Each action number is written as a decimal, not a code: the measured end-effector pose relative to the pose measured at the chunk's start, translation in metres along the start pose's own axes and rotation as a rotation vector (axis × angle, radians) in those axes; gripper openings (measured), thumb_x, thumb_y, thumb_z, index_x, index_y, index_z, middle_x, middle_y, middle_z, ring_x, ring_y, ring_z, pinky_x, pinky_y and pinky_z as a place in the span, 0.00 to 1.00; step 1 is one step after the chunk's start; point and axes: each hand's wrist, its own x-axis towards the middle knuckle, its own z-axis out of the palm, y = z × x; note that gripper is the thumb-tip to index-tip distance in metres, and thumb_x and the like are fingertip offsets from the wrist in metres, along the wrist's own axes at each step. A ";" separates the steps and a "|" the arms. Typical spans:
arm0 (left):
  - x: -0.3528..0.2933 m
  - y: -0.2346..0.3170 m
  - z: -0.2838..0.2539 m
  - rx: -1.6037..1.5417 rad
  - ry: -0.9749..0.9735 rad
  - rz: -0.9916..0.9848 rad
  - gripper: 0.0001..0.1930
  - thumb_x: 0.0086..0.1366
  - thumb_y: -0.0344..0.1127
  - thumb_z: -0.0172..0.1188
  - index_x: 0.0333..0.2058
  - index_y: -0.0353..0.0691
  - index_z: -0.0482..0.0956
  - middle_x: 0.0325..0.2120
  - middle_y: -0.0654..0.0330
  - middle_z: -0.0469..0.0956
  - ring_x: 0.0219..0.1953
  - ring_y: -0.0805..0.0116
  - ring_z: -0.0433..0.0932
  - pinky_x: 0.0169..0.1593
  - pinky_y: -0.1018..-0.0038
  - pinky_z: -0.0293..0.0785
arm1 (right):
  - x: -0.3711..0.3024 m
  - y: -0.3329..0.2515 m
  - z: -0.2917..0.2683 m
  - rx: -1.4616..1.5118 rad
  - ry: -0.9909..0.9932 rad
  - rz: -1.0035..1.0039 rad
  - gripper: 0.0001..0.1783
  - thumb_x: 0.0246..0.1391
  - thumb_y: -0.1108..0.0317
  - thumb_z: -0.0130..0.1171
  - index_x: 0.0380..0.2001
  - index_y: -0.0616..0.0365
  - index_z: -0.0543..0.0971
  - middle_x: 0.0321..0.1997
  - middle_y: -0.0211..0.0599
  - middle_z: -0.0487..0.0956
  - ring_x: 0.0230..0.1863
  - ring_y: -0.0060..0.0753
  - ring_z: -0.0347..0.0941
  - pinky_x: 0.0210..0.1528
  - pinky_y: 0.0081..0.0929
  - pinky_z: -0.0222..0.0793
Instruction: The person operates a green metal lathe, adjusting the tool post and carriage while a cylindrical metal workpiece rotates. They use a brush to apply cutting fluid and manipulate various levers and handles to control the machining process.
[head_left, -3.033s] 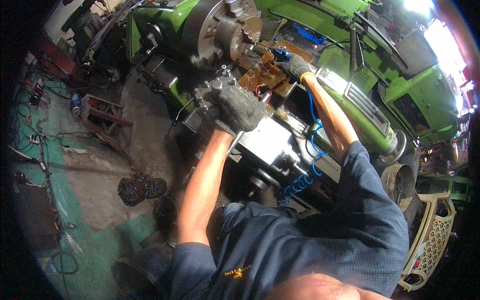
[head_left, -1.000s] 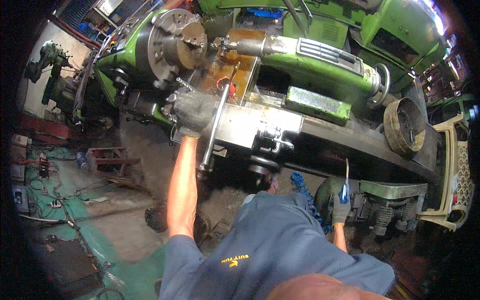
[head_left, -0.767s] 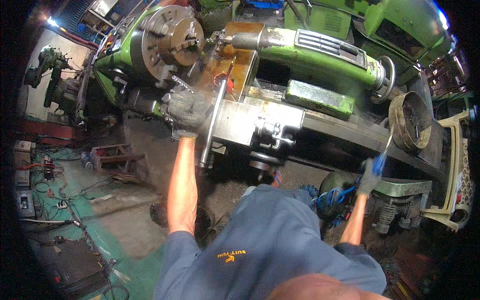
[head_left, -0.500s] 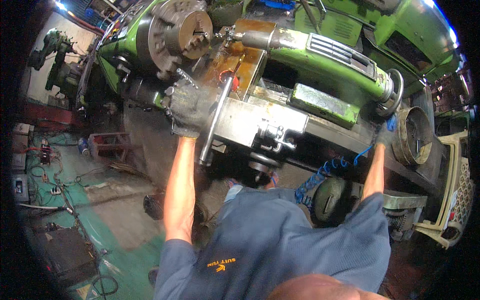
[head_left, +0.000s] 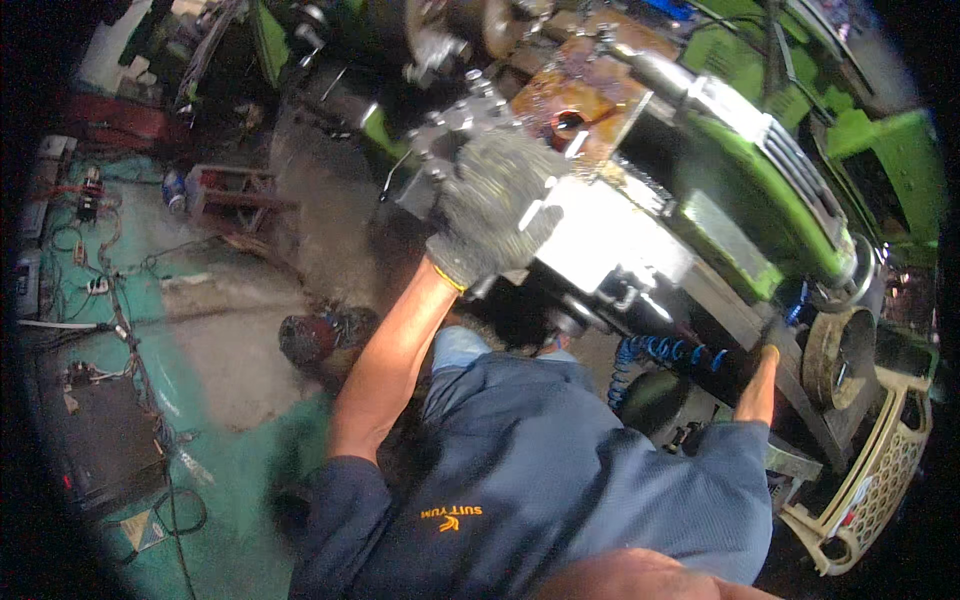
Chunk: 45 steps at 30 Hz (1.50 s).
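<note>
My left hand (head_left: 500, 195), in a dark grey work glove, lies over the tool post (head_left: 455, 125) of a green lathe. Its fingers are closed over a steel bar (head_left: 550, 182), which shows as bright strips between them. At the far right my right hand (head_left: 768, 338), gloved and blurred, is at the end of a coiled blue air hose (head_left: 660, 348). A blue piece (head_left: 798, 303) shows just beyond its fingers. The hand looks closed on the hose end, though its fingers are smeared. The bright steel slide (head_left: 600, 235) lies beside my left hand.
The lathe's green tailstock (head_left: 770, 170) stretches to the right, with a handwheel (head_left: 860, 275) at its end. Nearby are a round metal pan (head_left: 835, 360) and a cream grille panel (head_left: 870, 470). Cables (head_left: 120, 290) and a red metal frame (head_left: 240, 195) are on the floor at left.
The view has turned, shifting the lathe rightward and tilting it clockwise. My left hand has moved from the tool post's left side across to the steel bar. My right hand remains by the blue hose.
</note>
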 end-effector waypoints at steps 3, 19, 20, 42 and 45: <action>-0.011 -0.038 -0.030 0.091 -0.191 0.169 0.19 0.56 0.35 0.66 0.48 0.47 0.84 0.45 0.57 0.83 0.53 0.53 0.80 0.59 0.54 0.73 | -0.084 -0.081 -0.103 0.003 -0.138 0.279 0.35 0.62 0.47 0.61 0.66 0.55 0.72 0.42 0.52 0.86 0.43 0.59 0.83 0.46 0.49 0.76; -0.451 -0.544 0.216 0.087 -0.699 -1.267 0.35 0.56 0.55 0.61 0.59 0.41 0.77 0.50 0.39 0.82 0.51 0.39 0.82 0.58 0.54 0.75 | -0.592 -0.239 -0.241 0.332 -1.168 0.041 0.21 0.54 0.67 0.66 0.51 0.60 0.82 0.48 0.48 0.85 0.50 0.49 0.80 0.55 0.41 0.74; -0.468 -0.560 0.230 -0.080 -0.723 -1.333 0.34 0.56 0.56 0.61 0.57 0.40 0.78 0.46 0.41 0.83 0.48 0.39 0.83 0.56 0.54 0.76 | -0.606 -0.266 -0.252 0.371 -1.224 0.037 0.20 0.55 0.67 0.65 0.51 0.60 0.82 0.47 0.47 0.85 0.48 0.47 0.80 0.54 0.41 0.75; -0.329 -0.521 0.124 -0.985 -0.422 -1.904 0.11 0.68 0.39 0.61 0.30 0.39 0.75 0.18 0.56 0.72 0.21 0.57 0.76 0.23 0.60 0.76 | -0.627 -0.383 -0.166 0.773 -0.874 0.475 0.23 0.59 0.59 0.67 0.54 0.60 0.83 0.51 0.48 0.86 0.53 0.42 0.84 0.57 0.35 0.76; -0.327 -0.497 0.114 -0.695 -0.376 -1.831 0.10 0.68 0.40 0.61 0.37 0.38 0.78 0.22 0.52 0.75 0.30 0.50 0.80 0.29 0.57 0.81 | -0.604 -0.370 -0.163 0.670 -0.808 0.489 0.20 0.58 0.60 0.66 0.52 0.57 0.84 0.47 0.47 0.87 0.47 0.40 0.84 0.52 0.36 0.76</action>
